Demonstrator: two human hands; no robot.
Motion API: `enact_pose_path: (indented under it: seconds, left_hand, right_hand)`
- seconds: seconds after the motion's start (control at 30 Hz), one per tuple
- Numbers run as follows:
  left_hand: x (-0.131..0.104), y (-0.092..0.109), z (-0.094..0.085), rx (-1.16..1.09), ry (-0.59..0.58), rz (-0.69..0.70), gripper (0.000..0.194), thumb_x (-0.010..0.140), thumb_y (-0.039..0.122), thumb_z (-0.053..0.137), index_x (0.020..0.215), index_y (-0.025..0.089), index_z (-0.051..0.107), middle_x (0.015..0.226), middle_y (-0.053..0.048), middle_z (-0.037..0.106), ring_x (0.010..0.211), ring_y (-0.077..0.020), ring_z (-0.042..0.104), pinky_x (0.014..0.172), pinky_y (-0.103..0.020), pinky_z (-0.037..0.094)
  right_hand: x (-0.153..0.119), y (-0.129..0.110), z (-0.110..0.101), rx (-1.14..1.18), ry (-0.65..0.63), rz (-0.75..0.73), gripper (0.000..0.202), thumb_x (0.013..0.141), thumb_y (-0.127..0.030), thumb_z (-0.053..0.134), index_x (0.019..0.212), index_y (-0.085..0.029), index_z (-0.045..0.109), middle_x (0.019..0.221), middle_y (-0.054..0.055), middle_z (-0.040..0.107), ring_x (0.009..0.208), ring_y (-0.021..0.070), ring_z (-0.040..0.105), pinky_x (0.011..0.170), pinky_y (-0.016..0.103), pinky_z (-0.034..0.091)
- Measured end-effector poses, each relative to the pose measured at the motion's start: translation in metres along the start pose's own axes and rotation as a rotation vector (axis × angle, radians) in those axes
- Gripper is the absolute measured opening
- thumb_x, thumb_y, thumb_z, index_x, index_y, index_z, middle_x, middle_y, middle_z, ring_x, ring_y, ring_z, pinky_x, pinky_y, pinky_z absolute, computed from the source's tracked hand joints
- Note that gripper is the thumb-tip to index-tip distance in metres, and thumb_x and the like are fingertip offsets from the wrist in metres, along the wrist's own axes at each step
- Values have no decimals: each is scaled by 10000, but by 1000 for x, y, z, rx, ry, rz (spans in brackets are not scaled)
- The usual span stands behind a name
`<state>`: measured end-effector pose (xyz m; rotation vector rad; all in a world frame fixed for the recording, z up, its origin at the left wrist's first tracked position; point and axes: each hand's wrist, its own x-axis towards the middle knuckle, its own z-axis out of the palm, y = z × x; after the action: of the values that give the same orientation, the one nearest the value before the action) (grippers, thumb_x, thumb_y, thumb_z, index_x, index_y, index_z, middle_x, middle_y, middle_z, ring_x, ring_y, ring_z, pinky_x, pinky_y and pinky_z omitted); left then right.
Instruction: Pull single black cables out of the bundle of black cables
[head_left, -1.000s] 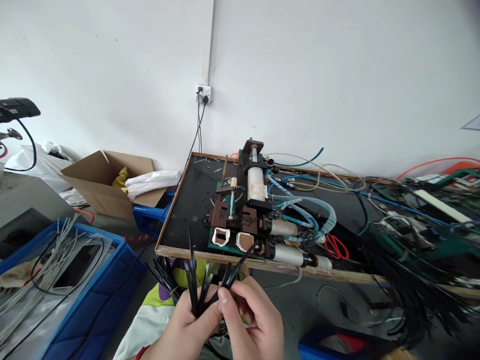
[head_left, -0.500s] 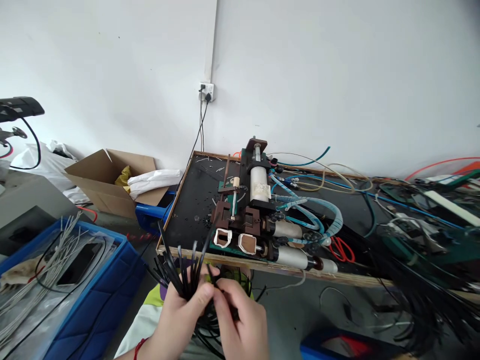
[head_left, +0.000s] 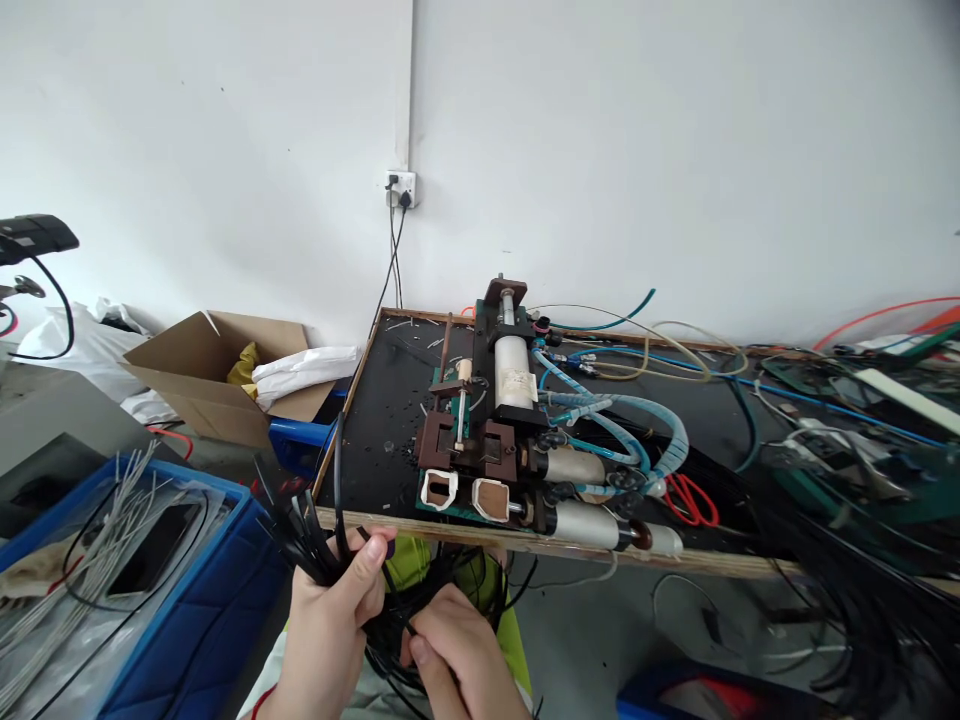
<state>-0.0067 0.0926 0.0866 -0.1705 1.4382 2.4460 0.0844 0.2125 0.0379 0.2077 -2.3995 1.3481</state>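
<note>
My left hand (head_left: 337,610) is closed round a bundle of black cables (head_left: 311,530), whose loose ends fan out above the fist at the table's front edge. Lower and to the right, my right hand (head_left: 454,645) pinches a black strand of the same bundle. The looped lower part of the cables hangs between both hands over my lap. Just beyond them, on the table, stands a pneumatic device (head_left: 517,375) with metal cylinders, brown jaw blocks and two white-edged pads.
A black-topped table (head_left: 367,400) with a wooden rim spans the middle. At left are a blue crate (head_left: 244,510) with thin wires and a phone, and a cardboard box (head_left: 195,395). More black cables (head_left: 832,570) hang off the table at right.
My hands have moved apart: the left with the bundle went left, the right went lower. The whole view has shifted slightly.
</note>
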Motion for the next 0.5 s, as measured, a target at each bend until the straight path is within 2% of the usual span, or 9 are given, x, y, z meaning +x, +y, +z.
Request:
enact_pose_path:
  seconds: [0.1, 0.17, 0.2, 0.27, 0.33, 0.4, 0.5]
  left_hand:
    - [3, 1, -2, 24, -26, 5, 413, 637, 467, 1001, 721, 143, 759, 531, 86, 379, 458, -32, 229, 433, -187, 190]
    - [4, 0, -3, 47, -41, 4, 436, 662, 520, 976, 746, 134, 791, 520, 93, 336, 465, -38, 212, 436, -193, 184]
    - [4, -1, -4, 50, -51, 7, 456, 686, 551, 954, 777, 130, 808, 515, 99, 307, 469, -44, 201, 436, -197, 187]
    - [3, -3, -4, 27, -81, 27, 485, 754, 586, 899, 903, 129, 835, 515, 109, 268, 478, -57, 175, 437, -204, 198]
    - [1, -3, -4, -18, -113, 49, 489, 832, 578, 840, 1050, 141, 827, 530, 114, 253, 486, -68, 148, 438, -209, 206]
    - [0, -2, -3, -48, -132, 43, 445, 890, 553, 792, 1080, 151, 812, 545, 115, 241, 491, -75, 129, 434, -209, 205]
    - [-1, 2, -4, -58, -167, -3, 357, 932, 509, 759, 951, 155, 797, 552, 111, 232, 489, -75, 125, 429, -209, 202]
  right_hand:
    - [-6, 11, 11, -208, 139, -146, 271, 1036, -185, 412, 776, -237, 469, 584, -31, 453, 533, 160, 381, 609, 341, 326]
    - [-10, 15, 18, -124, 194, -151, 282, 1049, -216, 406, 788, -237, 509, 600, -13, 481, 559, 174, 416, 610, 344, 328]
    - [-12, 16, 22, 9, 209, -94, 315, 1072, -263, 396, 788, -239, 530, 605, -6, 499, 562, 178, 436, 607, 343, 331]
    - [-12, 15, 30, 423, 240, 105, 409, 1112, -383, 368, 773, -246, 553, 574, -8, 500, 533, 178, 431, 584, 338, 324]
    - [-8, 12, 38, 899, 337, 250, 443, 1116, -466, 379, 770, -254, 557, 481, -45, 417, 468, 168, 338, 550, 329, 295]
    - [0, 9, 45, 1260, 460, 259, 422, 1101, -483, 430, 770, -258, 562, 420, -76, 325, 445, 163, 238, 535, 320, 267]
    - [12, 6, 48, 1513, 557, 224, 355, 1055, -435, 554, 753, -252, 582, 391, -96, 248, 459, 156, 155, 564, 307, 281]
